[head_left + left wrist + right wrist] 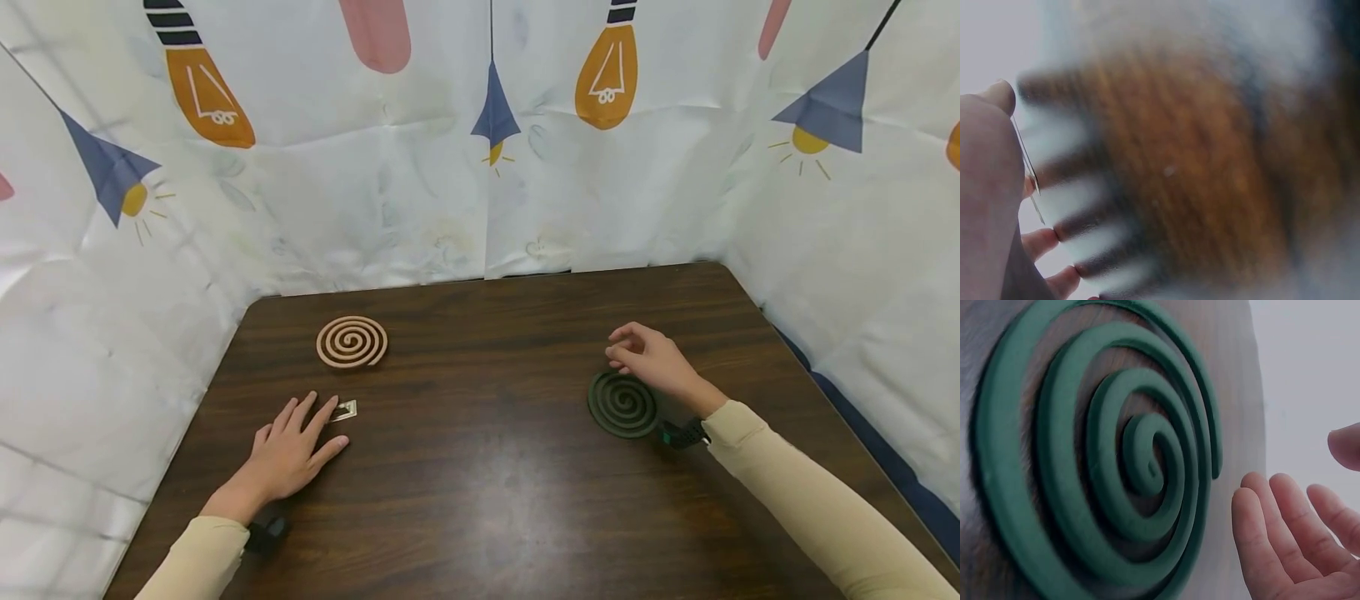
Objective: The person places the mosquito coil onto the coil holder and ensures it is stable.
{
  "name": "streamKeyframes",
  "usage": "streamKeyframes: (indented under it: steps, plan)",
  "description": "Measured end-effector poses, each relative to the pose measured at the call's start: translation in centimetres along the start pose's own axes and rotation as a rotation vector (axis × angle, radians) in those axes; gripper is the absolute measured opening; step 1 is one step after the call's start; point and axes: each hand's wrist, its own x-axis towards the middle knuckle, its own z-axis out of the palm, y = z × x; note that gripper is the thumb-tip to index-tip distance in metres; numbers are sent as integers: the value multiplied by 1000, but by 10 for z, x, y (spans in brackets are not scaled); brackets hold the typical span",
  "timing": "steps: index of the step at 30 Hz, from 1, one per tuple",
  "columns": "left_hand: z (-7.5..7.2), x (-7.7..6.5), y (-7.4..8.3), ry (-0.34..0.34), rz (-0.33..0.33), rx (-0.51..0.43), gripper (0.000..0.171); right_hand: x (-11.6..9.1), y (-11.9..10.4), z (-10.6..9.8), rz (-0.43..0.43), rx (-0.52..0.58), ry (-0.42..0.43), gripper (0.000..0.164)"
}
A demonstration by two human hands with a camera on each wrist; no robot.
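Note:
Two mosquito coils lie flat on the dark wooden table (pixel 480 433): a tan one (pixel 351 342) at the back left and a green one (pixel 622 406) on the right. My left hand (pixel 288 450) is spread on the table, its index finger touching or just over a small metal coil stand (pixel 347 410). In the left wrist view that thin stand (pixel 1027 156) shows edge-on between thumb and fingers. My right hand (pixel 651 364) hovers by the green coil's far edge, fingers loosely bent and holding nothing. The right wrist view shows thumb and fingers (pixel 1297 531) apart, beside the coil.
White cloth walls (pixel 480 192) printed with lamps and bulbs close in the table at the back and both sides. Wrist cameras, one (pixel 682 433) on the right arm and one (pixel 266 533) on the left, hang close to the tabletop.

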Motion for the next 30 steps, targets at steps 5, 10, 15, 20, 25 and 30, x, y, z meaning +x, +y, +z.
streamKeyframes:
  steps: [5, 10, 15, 20, 25, 30]
  plan:
    - [0, 1, 0, -5, 0, -6, 79, -6, 8, -3, 2, -4, 13, 47]
    - [0, 1, 0, 10, 6, 8, 78, -10, 12, -6, 17, -10, 22, 48]
    - [1, -1, 0, 15, 5, 10, 78, -15, 19, -9, 29, -12, 31, 48]
    - [0, -4, -1, -9, -2, -6, 78, -18, 26, -12, 23, -42, 40, 47]
    - [-1, -8, 0, -14, 4, -3, 78, -22, 32, -16, 22, -95, 49, 48]
    - [0, -10, 1, -12, 15, 0, 76, -26, 33, -20, 16, -123, 57, 46]
